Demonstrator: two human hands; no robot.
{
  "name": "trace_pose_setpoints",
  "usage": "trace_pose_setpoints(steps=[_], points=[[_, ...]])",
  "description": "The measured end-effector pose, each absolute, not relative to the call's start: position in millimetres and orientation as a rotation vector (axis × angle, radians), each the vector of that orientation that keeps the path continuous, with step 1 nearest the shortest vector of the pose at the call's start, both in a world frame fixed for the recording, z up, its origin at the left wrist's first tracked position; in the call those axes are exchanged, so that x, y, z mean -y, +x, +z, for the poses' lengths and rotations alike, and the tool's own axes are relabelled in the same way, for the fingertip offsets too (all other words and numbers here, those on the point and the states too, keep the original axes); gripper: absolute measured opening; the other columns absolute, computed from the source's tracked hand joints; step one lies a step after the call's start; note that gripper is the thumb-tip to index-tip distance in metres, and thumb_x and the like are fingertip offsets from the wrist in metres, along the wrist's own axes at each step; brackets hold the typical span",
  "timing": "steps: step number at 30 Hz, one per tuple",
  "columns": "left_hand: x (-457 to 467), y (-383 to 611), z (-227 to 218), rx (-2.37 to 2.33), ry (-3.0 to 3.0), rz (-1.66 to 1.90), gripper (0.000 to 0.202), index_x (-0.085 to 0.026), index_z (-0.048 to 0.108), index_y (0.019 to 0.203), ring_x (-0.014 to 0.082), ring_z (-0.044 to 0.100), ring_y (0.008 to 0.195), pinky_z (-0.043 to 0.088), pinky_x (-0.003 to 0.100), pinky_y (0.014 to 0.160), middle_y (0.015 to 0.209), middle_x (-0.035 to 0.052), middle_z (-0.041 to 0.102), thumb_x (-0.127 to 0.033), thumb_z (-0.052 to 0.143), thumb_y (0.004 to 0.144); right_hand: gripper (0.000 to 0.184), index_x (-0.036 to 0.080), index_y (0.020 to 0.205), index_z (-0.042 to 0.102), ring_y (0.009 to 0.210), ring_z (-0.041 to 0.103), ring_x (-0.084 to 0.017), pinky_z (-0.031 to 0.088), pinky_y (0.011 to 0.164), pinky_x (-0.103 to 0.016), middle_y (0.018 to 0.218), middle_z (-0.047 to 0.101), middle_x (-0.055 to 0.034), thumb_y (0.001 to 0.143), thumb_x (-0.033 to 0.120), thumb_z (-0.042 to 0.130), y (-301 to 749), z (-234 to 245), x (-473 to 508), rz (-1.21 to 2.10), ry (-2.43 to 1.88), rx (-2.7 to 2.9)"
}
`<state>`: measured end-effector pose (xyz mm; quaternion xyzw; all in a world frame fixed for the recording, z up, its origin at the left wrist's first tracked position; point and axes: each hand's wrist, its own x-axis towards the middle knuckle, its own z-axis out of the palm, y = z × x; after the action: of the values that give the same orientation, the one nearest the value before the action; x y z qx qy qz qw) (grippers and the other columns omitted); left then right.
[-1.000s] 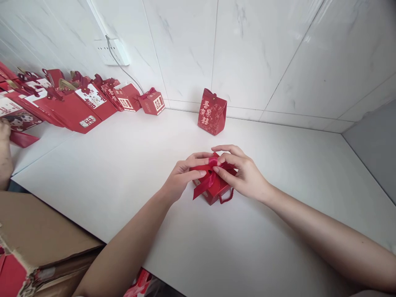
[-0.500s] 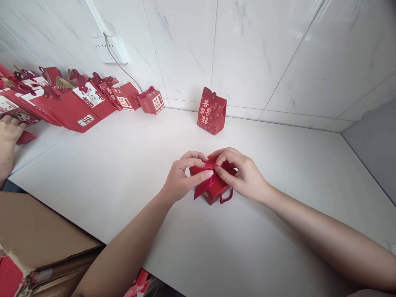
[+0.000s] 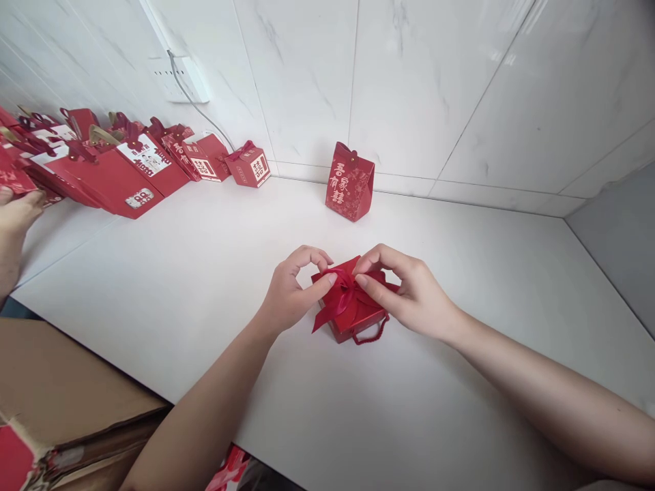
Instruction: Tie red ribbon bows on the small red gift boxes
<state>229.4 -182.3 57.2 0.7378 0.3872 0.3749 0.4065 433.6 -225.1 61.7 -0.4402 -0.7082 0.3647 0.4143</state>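
Note:
A small red gift box sits on the white table in front of me, its twisted cord handle hanging over the near side. Across its top lies a red ribbon looped into a bow, one tail hanging toward the near left. On the box's left, my left hand pinches the left loop between thumb and fingers. From the right, my right hand closes thumb and forefinger on the ribbon near the bow's middle. Part of the right side of the bow is hidden by that hand.
A red paper gift bag stands near the tiled wall. Several red boxes and bags line the left back. Another person's hand holds a red item at the left edge. A cardboard box stands at the lower left.
My hands have moved apart, drawing the ribbon loops wider. The box has turned slightly and shows more of its top. The other person's hand has raised a red item.

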Motion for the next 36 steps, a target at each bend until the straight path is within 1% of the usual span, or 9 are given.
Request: trace_pose_setpoints(steps=[6,10,14,16,20,24,26,31,36], points=[[185,231,57,-1.029,1.800,0.934,0.014,-0.019,0.046,0.074,0.0125,0.049,0.071,0.043,0.026,0.067,0.077,-0.0011,0.052,-0.015,0.053,0.084,0.022,0.025,0.102,0.054,0.068,0.055,-0.014,0.045,0.057,-0.028,0.096,0.063,-0.0034,0.092,0.044,0.056,452,72,216,1.066,-1.230,1.711],[186,233,56,-1.160,1.819,0.971,0.012,-0.020,0.046,0.074,0.0129,0.050,0.068,0.042,0.027,0.063,0.075,-0.0009,0.053,-0.018,0.054,0.083,0.032,0.022,0.091,0.059,0.062,0.047,-0.013,0.037,0.053,-0.026,0.078,0.059,-0.0007,0.089,0.053,0.057,465,74,207,1.316,-1.297,1.727],[187,234,56,-1.258,1.901,1.026,0.011,-0.021,0.047,0.074,0.0135,0.050,0.067,0.042,0.027,0.060,0.075,-0.0010,0.054,-0.017,0.055,0.081,0.030,0.020,0.079,0.058,0.064,0.047,-0.013,0.038,0.060,-0.027,0.071,0.056,0.0016,0.084,0.049,0.066,465,74,206,1.575,-1.077,1.701],[187,234,56,-1.291,1.950,1.051,0.012,-0.021,0.046,0.073,0.0138,0.050,0.067,0.042,0.027,0.061,0.073,-0.0013,0.054,-0.014,0.054,0.078,0.028,0.020,0.077,0.057,0.060,0.044,-0.011,0.035,0.057,-0.026,0.066,0.052,0.0032,0.085,0.045,0.067,463,75,207,1.623,-0.969,1.743],[191,234,57,-1.311,1.930,1.055,0.014,-0.021,0.044,0.074,0.0133,0.049,0.066,0.040,0.026,0.058,0.075,-0.0018,0.053,-0.008,0.050,0.077,0.029,0.020,0.074,0.053,0.059,0.041,-0.011,0.033,0.055,-0.026,0.065,0.050,0.0031,0.087,0.043,0.065,463,80,213,1.666,-0.903,1.870],[194,234,60,-1.226,1.900,1.085,0.016,-0.022,0.053,0.088,0.0155,0.055,0.079,0.045,0.029,0.074,0.082,-0.0010,0.058,-0.009,0.050,0.080,0.030,0.020,0.073,0.052,0.058,0.037,-0.011,0.030,0.052,-0.025,0.062,0.046,0.0044,0.087,0.044,0.063,465,84,213,1.646,-0.956,1.940],[193,233,60,-1.171,1.927,1.038,0.013,-0.022,0.058,0.088,0.0166,0.057,0.084,0.045,0.031,0.079,0.085,0.0003,0.061,-0.012,0.051,0.084,0.029,0.021,0.075,0.053,0.059,0.039,-0.011,0.032,0.053,-0.025,0.064,0.048,0.0035,0.087,0.045,0.063,466,84,212,1.616,-1.019,1.924],[188,231,60,-1.153,2.010,0.966,0.016,-0.020,0.054,0.071,0.0150,0.053,0.074,0.042,0.029,0.071,0.075,-0.0005,0.056,-0.013,0.052,0.085,0.025,0.022,0.091,0.058,0.062,0.048,-0.013,0.036,0.054,-0.026,0.069,0.056,0.0009,0.088,0.046,0.063,465,81,211,1.598,-1.094,1.840],[188,229,61,-1.191,2.038,0.943,0.020,-0.019,0.045,0.066,0.0127,0.048,0.066,0.039,0.027,0.065,0.068,-0.0026,0.051,-0.012,0.050,0.084,0.025,0.022,0.077,0.056,0.053,0.035,-0.010,0.029,0.048,-0.025,0.060,0.045,0.0048,0.088,0.043,0.062,464,77,214,1.540,-1.122,1.944]])
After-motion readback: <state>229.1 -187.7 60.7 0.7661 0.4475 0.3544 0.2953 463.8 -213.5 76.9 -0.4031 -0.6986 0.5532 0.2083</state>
